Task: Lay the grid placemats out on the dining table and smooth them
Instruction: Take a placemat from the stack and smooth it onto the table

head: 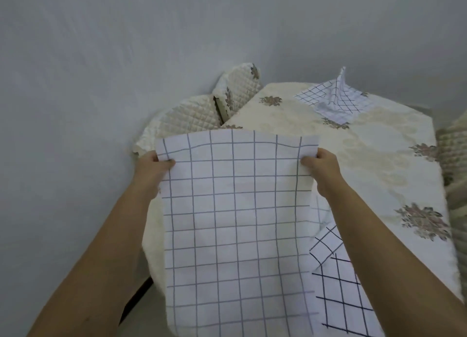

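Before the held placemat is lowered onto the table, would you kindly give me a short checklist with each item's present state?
1. Left hand grips the held placemat at its top left corner: ok.
2. Right hand grips the top right corner: ok.
3. Top edge is stretched straight between the hands: ok, only slightly wavy.
4. Bare tablecloth is free for it beyond the hands: ok.
5. Far placemat lies flat: not ok, one corner stands up in a peak.
6. Near placemat under the right forearm is smooth: not ok, it looks folded over; the rest is hidden.
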`<state>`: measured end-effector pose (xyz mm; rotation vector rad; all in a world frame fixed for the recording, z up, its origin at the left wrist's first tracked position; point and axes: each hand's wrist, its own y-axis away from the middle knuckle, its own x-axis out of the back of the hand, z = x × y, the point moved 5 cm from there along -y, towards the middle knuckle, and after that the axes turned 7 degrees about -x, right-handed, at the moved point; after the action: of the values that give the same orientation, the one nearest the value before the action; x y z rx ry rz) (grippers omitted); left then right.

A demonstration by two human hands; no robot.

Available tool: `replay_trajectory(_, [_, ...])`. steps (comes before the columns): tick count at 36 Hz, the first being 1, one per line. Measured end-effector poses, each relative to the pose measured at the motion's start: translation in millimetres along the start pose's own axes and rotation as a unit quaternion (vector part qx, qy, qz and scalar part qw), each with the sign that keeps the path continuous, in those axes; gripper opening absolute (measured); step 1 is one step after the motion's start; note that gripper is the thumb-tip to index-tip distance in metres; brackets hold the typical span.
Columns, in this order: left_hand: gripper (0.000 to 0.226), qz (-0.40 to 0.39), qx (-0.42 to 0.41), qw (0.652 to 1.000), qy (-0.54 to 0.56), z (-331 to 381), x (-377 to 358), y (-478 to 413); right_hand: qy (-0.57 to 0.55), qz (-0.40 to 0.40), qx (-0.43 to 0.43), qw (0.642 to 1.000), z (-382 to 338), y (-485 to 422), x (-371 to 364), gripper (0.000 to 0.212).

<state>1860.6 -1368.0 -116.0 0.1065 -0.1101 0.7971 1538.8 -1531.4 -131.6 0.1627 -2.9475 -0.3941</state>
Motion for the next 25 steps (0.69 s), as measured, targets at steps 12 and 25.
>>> replay_trajectory(12, [0.023,-0.098,-0.004,0.995,-0.011,-9,11,-64,-0.023,0.055,-0.004,0.998,-5,-14,-28,0.025])
replay_trajectory(25, [0.019,-0.11,0.119,0.983,-0.09,-139,31,-2,0.105,-0.008,-0.108,0.989,115,25,-26,0.033])
